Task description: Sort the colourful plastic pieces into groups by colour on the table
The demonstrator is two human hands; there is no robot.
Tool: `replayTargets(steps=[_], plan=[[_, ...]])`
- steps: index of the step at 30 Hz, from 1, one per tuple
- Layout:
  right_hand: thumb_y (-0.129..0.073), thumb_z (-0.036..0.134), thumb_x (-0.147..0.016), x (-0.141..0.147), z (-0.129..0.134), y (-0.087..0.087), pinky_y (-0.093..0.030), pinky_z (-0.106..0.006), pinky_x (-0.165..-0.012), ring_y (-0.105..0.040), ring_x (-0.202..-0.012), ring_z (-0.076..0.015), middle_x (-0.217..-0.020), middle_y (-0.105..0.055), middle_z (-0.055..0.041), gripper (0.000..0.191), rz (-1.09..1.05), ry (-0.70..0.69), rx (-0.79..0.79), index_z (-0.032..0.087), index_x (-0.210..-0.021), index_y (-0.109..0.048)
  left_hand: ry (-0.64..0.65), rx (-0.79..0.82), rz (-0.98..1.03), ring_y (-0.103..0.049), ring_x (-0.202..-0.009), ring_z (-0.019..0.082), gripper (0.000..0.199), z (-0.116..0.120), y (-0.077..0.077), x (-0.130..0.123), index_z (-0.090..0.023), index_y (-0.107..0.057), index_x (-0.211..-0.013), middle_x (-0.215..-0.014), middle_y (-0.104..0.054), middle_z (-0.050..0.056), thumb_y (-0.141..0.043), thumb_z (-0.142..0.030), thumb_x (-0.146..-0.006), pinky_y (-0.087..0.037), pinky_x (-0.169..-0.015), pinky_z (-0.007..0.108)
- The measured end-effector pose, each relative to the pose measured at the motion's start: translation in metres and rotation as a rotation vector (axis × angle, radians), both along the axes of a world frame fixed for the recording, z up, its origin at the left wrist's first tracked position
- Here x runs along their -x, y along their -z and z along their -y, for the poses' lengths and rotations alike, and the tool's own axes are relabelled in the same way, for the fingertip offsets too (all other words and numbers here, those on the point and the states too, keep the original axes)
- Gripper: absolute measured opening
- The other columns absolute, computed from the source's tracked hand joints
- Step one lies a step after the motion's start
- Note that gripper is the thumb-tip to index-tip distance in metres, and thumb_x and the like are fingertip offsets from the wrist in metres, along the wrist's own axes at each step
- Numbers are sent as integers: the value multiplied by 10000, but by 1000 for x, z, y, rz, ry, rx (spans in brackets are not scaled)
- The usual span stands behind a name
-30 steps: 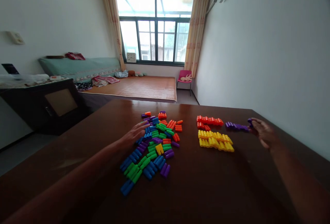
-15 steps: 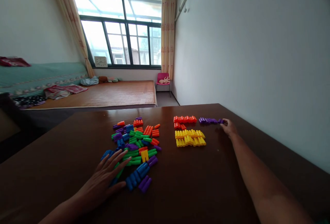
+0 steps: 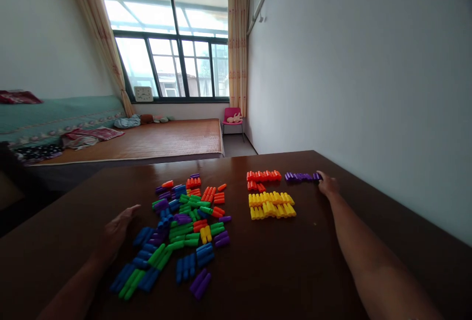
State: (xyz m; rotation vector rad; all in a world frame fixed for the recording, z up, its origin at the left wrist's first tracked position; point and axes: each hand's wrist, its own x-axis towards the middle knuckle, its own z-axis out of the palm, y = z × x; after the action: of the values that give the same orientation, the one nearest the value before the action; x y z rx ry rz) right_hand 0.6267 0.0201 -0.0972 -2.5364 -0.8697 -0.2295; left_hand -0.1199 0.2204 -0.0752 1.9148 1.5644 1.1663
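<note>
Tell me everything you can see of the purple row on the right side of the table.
The purple row is a line of short, rounded tube-like pieces, side by side, smooth and plastic-looking. It lies flat on the brown table, running left to right, just right of the orange pieces. At its right end, the right hand has its fingers at the last piece; whether they grip it, or whether that piece is joined to the others, is unclear.

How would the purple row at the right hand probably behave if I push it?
The purple row may bend or separate, as it looks segmented. Its smooth-looking surface could slide easily on the glossy table. Lying low, it seems unlikely to tip.
</note>
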Motion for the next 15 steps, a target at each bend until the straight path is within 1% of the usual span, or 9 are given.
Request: replayTargets(steps=[2, 3, 5, 9, 11, 13, 15], plan=[[-441, 220, -814, -2, -3, 1, -475, -449, -850, -561, -1089, -299, -1196, -633, -131, 544, -3, -22, 19, 283, -1349, -518, 63, 33, 87, -550, -1211, 246, 548, -3, 6, 3, -276, -627, -1127, -1274, -625, -15, -340, -656, -856, -410, -1059, 460], [-435, 217, -813, -2, -4, 1, -476, -448, -852, -563, -1087, -296, -1177, -639, -132, 547, -1, -32, 26, 285, -1349, -519, 85, 49, 98, -526, -1237, 254, 535, -5, 7, 3, -285, -633, -1116, -1279, -622, -20, -374, -663, -841, -371, -1085, 479], [-429, 212, -810, -2, -5, 0, -477, -452, -851, -577, -1064, -291, -1136, -647, -141, 550, 6, -45, 38, 283, -1347, -524, 105, 54, 60, -507, -1256, 259, 529, -8, 7, 2, -293, -646, -1103, -1274, -626, -24, -402, -669, -824, -328, -1110, 481], [-419, 201, -805, 3, -6, -4, -464, -496, -866, -594, -1039, -297, -1132, -636, -162, 569, 13, -56, 58, 282, -1361, -509, 126, 56, 20, -521, -1238, 277, 599, -8, 4, -2, -230, -657, -1120, -1271, -627, 43, -397, -671, -808, -328, -1109, 450], [-418, 195, -802, 6, -6, -5, -450, -524, -887, -588, -1055, -303, -1165, -627, -153, 581, 7, -79, 48, 289, -1370, -494, 120, 49, 17, -527, -1230, 281, 614, -7, 3, -3, -214, -661, -1115, -1260, -633, 56, -388, -668, -806, -336, -1102, 451], [-427, 182, -788, 7, -5, -3, -445, -522, -913, -581, -1069, -297, -1220, -610, -134, 592, 21, -120, -15, 278, -1369, -491, 128, 53, 1, -534, -1222, 269, 616, -4, 2, -4, -203, -657, -1124, -1253, -636, 60, -376, -657, -817, -344, -1097, 441], [-440, 152, -755, 5, -1, 1, -450, -486, -935, -589, -1059, -282, -1242, -600, -133, 606, 66, -142, -160, 222, -1354, -504, 143, 57, -20, -537, -1216, 254, 624, -2, 1, -6, -187, -645, -1147, -1265, -627, 68, -358, -644, -835, -350, -1093, 420]])
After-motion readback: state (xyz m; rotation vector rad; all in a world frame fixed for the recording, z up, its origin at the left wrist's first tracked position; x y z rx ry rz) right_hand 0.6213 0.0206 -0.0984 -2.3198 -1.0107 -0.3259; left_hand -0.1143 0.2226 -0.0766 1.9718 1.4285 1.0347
